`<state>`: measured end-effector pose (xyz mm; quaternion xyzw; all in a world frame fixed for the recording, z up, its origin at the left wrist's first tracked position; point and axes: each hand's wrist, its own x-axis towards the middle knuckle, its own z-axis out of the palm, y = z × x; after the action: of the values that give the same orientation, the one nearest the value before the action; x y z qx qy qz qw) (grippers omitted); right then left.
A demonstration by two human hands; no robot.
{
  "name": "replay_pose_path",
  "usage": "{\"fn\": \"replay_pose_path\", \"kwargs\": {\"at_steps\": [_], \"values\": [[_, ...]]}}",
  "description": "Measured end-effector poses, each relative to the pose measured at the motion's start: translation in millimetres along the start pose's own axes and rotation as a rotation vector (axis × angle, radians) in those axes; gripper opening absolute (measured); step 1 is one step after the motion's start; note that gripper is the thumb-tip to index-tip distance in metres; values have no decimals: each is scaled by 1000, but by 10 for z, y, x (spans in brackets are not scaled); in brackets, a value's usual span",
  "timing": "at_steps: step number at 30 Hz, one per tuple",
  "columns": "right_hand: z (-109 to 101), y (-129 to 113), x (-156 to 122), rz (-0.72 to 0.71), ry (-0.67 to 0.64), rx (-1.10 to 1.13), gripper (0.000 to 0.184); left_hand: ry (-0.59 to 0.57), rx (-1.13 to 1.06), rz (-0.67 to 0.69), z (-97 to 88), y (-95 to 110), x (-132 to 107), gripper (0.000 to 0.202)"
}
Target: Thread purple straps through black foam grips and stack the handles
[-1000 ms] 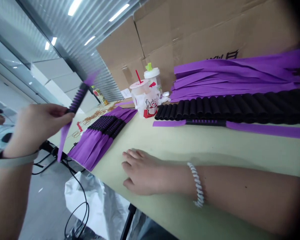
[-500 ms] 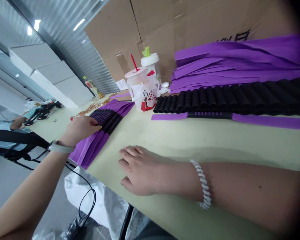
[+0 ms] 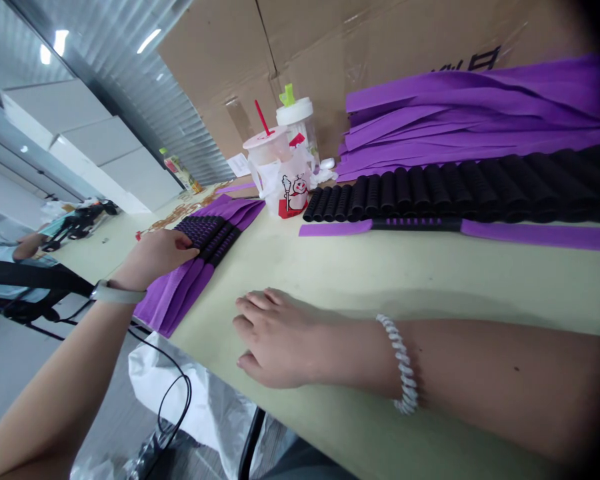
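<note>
My left hand (image 3: 153,257) lies on a pile of purple strips with black ribbed sleeves (image 3: 215,233) at the table's left edge. Its fingers are curled together on the top strip of that pile. My right hand (image 3: 275,340) rests flat on the pale table (image 3: 360,280) with its fingers stretched out and nothing in it. A single sleeved purple strip (image 3: 415,225) lies across the table farther back. Behind it stand a row of loose black sleeves (image 3: 455,190) and a heap of plain purple strips (image 3: 470,113).
A drink cup with a red straw (image 3: 280,170) and a white-capped bottle (image 3: 296,123) stand by a big cardboard box (image 3: 330,53). Rubber bands (image 3: 180,213) are scattered at the far left. Below the table edge are a white bag (image 3: 200,400) and black cable (image 3: 175,393). Another person (image 3: 0,247) sits at left.
My left hand, which held a sleeved purple strip in the air, has come down onto the pile with it. My right hand has stayed flat on the table.
</note>
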<state>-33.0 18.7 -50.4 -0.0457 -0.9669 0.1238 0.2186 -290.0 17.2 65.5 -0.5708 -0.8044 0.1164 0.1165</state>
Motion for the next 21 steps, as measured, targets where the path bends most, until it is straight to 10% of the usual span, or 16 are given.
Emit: {"fn": "replay_pose_path", "kwargs": {"at_steps": [16,21], "values": [[-9,7,12,-4,-8,21,42,9,-35,6,-49,38,21,35],[34,282,429,55,58,264,28,125,-117,-39,-42,-18,-26,39]]}}
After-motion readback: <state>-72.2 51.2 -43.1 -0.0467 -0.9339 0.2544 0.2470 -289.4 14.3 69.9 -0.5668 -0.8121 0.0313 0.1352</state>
